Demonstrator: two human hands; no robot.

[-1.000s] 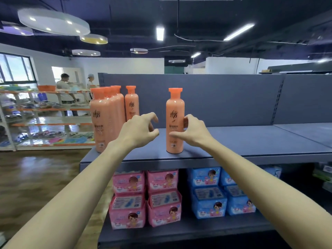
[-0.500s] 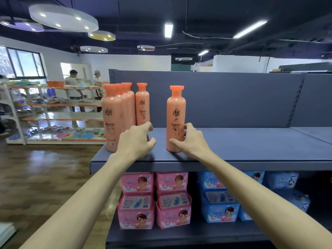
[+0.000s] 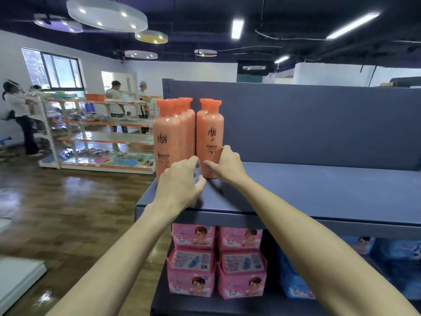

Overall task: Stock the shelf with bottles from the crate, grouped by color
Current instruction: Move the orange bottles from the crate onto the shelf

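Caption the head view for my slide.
Right hand holds an orange bottle on the shelf; left hand beside.

Orange bottles (image 3: 175, 137) crowd the left end of the top shelf (image 3: 319, 192), packed in two rows with only a narrow gap between them. To their right the shelf surface lies bare up to the grey back panel (image 3: 319, 124), which closes off the rear. Pink packs (image 3: 216, 261) and blue packs (image 3: 296, 283) fill the shelf below.

glossy plastic bottles (image 3: 210, 142), matt shelf (image 3: 319, 192)
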